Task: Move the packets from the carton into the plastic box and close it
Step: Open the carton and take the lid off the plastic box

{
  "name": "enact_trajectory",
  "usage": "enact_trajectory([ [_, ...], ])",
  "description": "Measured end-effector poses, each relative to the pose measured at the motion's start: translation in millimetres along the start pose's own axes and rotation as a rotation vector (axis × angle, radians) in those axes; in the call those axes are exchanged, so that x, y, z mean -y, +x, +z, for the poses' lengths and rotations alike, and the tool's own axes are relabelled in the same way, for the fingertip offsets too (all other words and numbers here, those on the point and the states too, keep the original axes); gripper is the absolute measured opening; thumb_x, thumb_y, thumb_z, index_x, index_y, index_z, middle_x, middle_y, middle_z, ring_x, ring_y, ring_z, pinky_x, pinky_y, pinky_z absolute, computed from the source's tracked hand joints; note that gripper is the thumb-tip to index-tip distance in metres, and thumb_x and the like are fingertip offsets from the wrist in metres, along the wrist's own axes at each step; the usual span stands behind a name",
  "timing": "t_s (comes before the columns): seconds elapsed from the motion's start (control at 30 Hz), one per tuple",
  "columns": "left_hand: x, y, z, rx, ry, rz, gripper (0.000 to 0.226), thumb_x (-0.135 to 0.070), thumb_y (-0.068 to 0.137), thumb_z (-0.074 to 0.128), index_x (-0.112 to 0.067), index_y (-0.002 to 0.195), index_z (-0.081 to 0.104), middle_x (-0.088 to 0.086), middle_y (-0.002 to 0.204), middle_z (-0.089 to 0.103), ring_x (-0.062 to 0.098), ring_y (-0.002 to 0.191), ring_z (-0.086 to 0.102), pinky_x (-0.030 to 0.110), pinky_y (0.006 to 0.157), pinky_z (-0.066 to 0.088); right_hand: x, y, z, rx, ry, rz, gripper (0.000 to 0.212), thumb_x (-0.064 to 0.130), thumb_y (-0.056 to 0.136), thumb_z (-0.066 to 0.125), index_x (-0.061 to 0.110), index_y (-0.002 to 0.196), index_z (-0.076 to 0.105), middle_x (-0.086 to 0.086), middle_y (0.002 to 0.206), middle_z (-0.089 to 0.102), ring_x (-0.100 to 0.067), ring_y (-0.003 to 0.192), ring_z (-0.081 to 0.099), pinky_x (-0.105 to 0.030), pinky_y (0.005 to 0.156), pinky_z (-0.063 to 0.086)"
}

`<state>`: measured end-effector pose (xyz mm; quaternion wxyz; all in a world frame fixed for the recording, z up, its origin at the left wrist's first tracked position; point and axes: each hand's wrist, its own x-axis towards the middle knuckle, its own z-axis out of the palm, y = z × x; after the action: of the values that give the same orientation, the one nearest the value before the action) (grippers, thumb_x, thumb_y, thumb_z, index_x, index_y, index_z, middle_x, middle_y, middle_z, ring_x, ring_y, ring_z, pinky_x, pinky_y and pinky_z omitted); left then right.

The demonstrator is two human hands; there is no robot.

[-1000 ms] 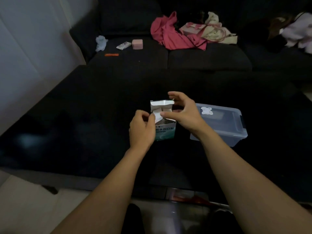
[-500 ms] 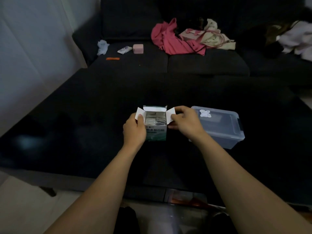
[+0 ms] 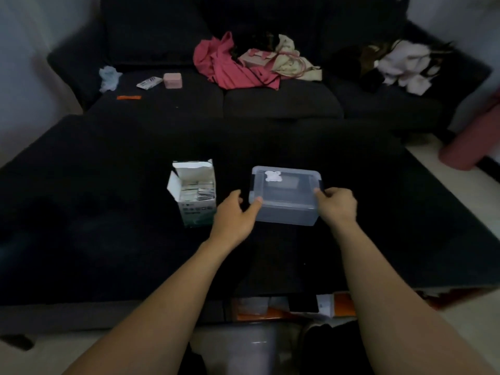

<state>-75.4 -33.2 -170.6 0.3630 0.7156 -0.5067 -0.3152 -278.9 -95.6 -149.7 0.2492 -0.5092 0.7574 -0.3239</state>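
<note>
A white and green carton (image 3: 195, 209) stands upright on the black table, its top flaps open and several packets (image 3: 196, 190) showing inside. To its right sits a clear plastic box (image 3: 285, 209) with its lid on and a white sticker on the lid. My left hand (image 3: 235, 215) touches the box's near left corner with the thumb on the lid edge. My right hand (image 3: 336, 205) grips the near right corner of the box. The carton stands free of both hands.
A dark sofa (image 3: 281, 104) runs behind the table with a pink cloth (image 3: 227, 66), a beige bag (image 3: 281, 58), a pink block (image 3: 172, 80) and white clothes (image 3: 403, 66) on it. Papers and orange items (image 3: 295, 307) lie under the table's near edge.
Both hands let go of the carton's flaps and moved right onto the plastic box. The carton now stands open and alone. The view shifted to the right.
</note>
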Motion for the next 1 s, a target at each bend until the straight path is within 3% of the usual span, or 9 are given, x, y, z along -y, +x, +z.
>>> enact_trajectory([
  [0.1, 4.5, 8.8, -3.4, -0.035, -0.105, -0.081, 0.045, -0.054, 0.097, 0.058, -0.011, 0.109, 0.068, 0.008, 0.091, 0.074, 0.022, 0.064, 0.073, 0.032, 0.051, 0.056, -1.6, -4.1, 7.2, 0.063, 0.036, -0.051, 0.038, 0.037, 0.092, 0.062, 0.005, 0.073, 0.07, -0.009, 0.073, 0.07, -0.027, 0.069, 0.069, -0.041, 0.065, 0.057],
  [0.23, 12.5, 8.5, -13.0, -0.163, 0.089, 0.014, 0.055, -0.046, 0.101, 0.054, -0.002, 0.07, 0.065, 0.011, 0.057, 0.067, 0.022, 0.047, 0.067, 0.04, 0.052, 0.059, -0.7, -4.6, 6.0, 0.191, 0.07, -0.058, 0.036, 0.029, 0.093, 0.063, 0.002, 0.069, 0.067, -0.008, 0.067, 0.067, -0.023, 0.061, 0.065, -0.038, 0.063, 0.057],
  [0.33, 18.3, 12.3, -21.6, -0.142, 0.227, 0.054, 0.06, -0.043, 0.104, 0.046, -0.001, 0.066, 0.063, 0.013, 0.057, 0.066, 0.027, 0.052, 0.067, 0.048, 0.058, 0.059, 2.2, -2.3, 0.8, 0.342, 0.23, 0.089, 0.028, 0.03, 0.096, 0.063, 0.003, 0.092, 0.072, -0.014, 0.089, 0.073, -0.025, 0.079, 0.071, -0.038, 0.068, 0.061],
  [0.43, 19.9, 15.3, -30.3, -0.083, 0.227, 0.014, 0.06, -0.042, 0.108, 0.037, -0.005, 0.07, 0.066, 0.009, 0.058, 0.068, 0.019, 0.045, 0.066, 0.035, 0.051, 0.057, 5.7, 1.5, -2.0, 0.45, 0.176, 0.088, 0.04, 0.045, 0.094, 0.062, 0.011, 0.116, 0.065, -0.015, 0.118, 0.068, -0.026, 0.1, 0.067, -0.042, 0.084, 0.058],
  [0.53, 14.9, 11.6, -32.0, 0.016, 0.17, -0.05, 0.055, -0.04, 0.109, 0.035, -0.006, 0.081, 0.069, 0.007, 0.065, 0.072, 0.015, 0.045, 0.067, 0.023, 0.044, 0.049, 17.5, 0.5, -6.3, 0.404, 0.052, -0.329, 0.095, 0.066, 0.075, 0.072, 0.026, 0.153, 0.034, -0.004, 0.16, 0.031, -0.024, 0.144, 0.033, -0.037, 0.112, 0.033],
  [0.67, 13.8, 10.9, -32.8, 0.105, -0.034, -0.172, 0.04, -0.035, 0.11, 0.037, -0.008, 0.103, 0.066, 0.008, 0.08, 0.071, 0.024, 0.056, 0.067, 0.027, 0.045, 0.051, 31.2, -1.9, 10.7, 0.617, -0.428, -0.7, 0.139, 0.079, 0.045, 0.08, 0.045, 0.157, 0.006, 0.009, 0.167, -0.003, -0.019, 0.153, -0.012, -0.051, 0.12, 0.004],
  [0.8, 17.0, 10.2, -33.5, 0.169, -0.072, -0.231, 0.033, -0.026, 0.11, 0.037, -0.004, 0.112, 0.061, 0.013, 0.088, 0.067, 0.017, 0.056, 0.06, 0.023, 0.041, 0.049, 29.8, 0.0, 24.6, 0.598, -0.51, -0.733, 0.127, 0.072, 0.043, 0.083, 0.044, 0.15, 0.021, 0.007, 0.149, 0.029, -0.019, 0.143, 0.019, -0.048, 0.115, 0.03],
  [0.93, 20.9, 12.2, -35.4, 0.155, -0.108, -0.258, 0.034, -0.023, 0.111, 0.032, 0.002, 0.118, 0.055, 0.021, 0.089, 0.069, 0.025, 0.058, 0.069, 0.028, 0.046, 0.057, 40.9, -2.3, 12.9, 0.598, -0.063, -0.651, 0.094, 0.058, 0.049, 0.092, 0.046, 0.128, 0.043, 0.011, 0.131, 0.045, -0.011, 0.12, 0.046, -0.035, 0.101, 0.047],
  [1.0, 20.3, 12.4, -38.1, 0.143, -0.13, -0.27, 0.034, -0.025, 0.111, 0.034, 0.0, 0.116, 0.057, 0.021, 0.089, 0.071, 0.028, 0.061, 0.073, 0.031, 0.051, 0.061, 40.6, 7.4, 3.0, 0.406, 0.128, -0.49, 0.089, 0.059, 0.05, 0.091, 0.041, 0.124, 0.045, 0.006, 0.129, 0.049, -0.011, 0.113, 0.053, -0.034, 0.093, 0.051],
])
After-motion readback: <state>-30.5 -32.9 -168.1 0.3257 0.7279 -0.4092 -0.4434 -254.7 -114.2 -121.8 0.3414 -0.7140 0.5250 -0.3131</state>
